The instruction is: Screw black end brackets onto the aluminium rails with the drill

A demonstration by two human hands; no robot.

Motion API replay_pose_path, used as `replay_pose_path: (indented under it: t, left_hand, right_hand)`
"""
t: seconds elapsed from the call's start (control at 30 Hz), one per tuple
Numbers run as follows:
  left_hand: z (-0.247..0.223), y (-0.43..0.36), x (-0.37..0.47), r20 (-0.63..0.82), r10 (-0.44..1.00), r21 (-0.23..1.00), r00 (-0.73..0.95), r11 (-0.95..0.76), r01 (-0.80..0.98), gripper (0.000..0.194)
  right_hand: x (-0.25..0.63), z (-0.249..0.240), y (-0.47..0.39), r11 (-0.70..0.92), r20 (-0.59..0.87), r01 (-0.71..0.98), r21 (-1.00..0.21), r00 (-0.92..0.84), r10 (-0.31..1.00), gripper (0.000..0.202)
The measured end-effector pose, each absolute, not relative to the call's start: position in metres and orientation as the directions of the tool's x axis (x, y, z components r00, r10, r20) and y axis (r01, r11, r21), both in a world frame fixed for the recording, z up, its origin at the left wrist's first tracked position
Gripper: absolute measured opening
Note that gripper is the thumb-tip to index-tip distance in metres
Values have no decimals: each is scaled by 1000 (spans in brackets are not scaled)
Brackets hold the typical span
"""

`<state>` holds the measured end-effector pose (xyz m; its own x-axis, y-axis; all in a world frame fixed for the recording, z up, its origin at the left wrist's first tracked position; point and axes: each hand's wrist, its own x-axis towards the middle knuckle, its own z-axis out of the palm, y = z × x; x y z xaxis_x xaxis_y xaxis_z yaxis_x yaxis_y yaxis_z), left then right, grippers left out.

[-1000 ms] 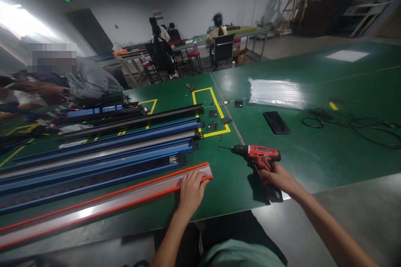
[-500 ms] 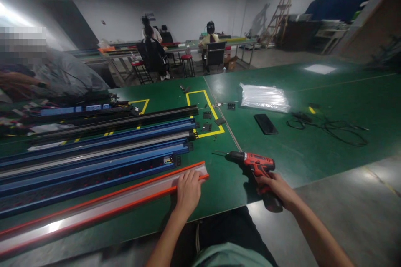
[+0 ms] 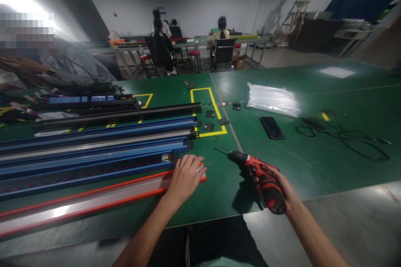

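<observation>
An orange-edged rail with a pale inside runs along the front left of the green table. My left hand is over the rail's right end, fingers spread and apart. To the right, my right hand grips a red and black power drill. Its long thin bit points left. Behind the orange rail lie several blue rails, one with wiring at its end. Small black end pieces lie near the yellow tape rectangle.
A black phone, a plastic-wrapped bundle and a tangled black cable lie on the table at right. A person in grey is at the left. More people sit at a far table.
My left hand has lifted its fingers toward the rail's far edge and spread them. The drill has turned, its handle end swinging rightward and its body tilting. The view has shifted slightly left.
</observation>
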<state>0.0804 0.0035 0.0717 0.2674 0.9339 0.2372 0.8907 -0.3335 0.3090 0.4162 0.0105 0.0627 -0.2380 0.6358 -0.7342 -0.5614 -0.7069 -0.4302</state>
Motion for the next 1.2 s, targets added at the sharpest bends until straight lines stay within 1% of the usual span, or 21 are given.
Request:
replay_pose_path:
  t: [0.07,0.1,0.17,0.23,0.3,0.37,0.53,0.6,0.67,0.8,0.97,1.2]
  left_hand:
    - [80,38,86,194,929,270,316,-361,893,25]
    - [81,57,90,144,929,273,340,-367,889,25]
    - [77,96,99,109,927,280,359,-375,883,25]
    - [67,129,109,77,930,289,360,-367,884,24]
    - [56,152,116,55,934,298,354,-354,887,24]
    - [47,164,122,46,934,305,354,-350,886,24]
    - [33,170,127,25,932,324,361,-349,879,21]
    - [29,170,128,21,935,333,353,-340,880,19]
    - [26,170,128,20,938,344,347,-332,878,19]
    - [25,169,129,36,941,368,335,-325,872,19]
    - [39,154,118,108,953,390,284,-303,869,24]
    - [67,81,71,178,970,458,168,-232,858,33]
  right_hand:
    - [417,58,15,-720,-727,-599,-350,-311,612,37]
    - [417,56,16,-717,-723,-619,-320,-330,608,38]
    - [417,52,17,-694,-713,-666,-274,-344,611,38]
    - [416,49,17,-669,-698,-704,-240,-354,623,35]
    - [416,46,17,-656,-674,-718,-231,-368,640,32]
    - [417,40,17,-632,-634,-746,-210,-388,668,31]
    - [422,15,16,-649,-541,-760,-15,-540,645,43]
    - [423,7,14,-661,-485,-749,38,-592,644,44]
    - [423,2,13,-671,-446,-739,63,-623,643,44]
    - [422,2,13,-683,-408,-729,47,-638,653,46]
    - [425,4,16,-693,-371,-721,6,-645,668,42]
    - [425,-3,2,-655,-323,-746,-116,-595,735,40]
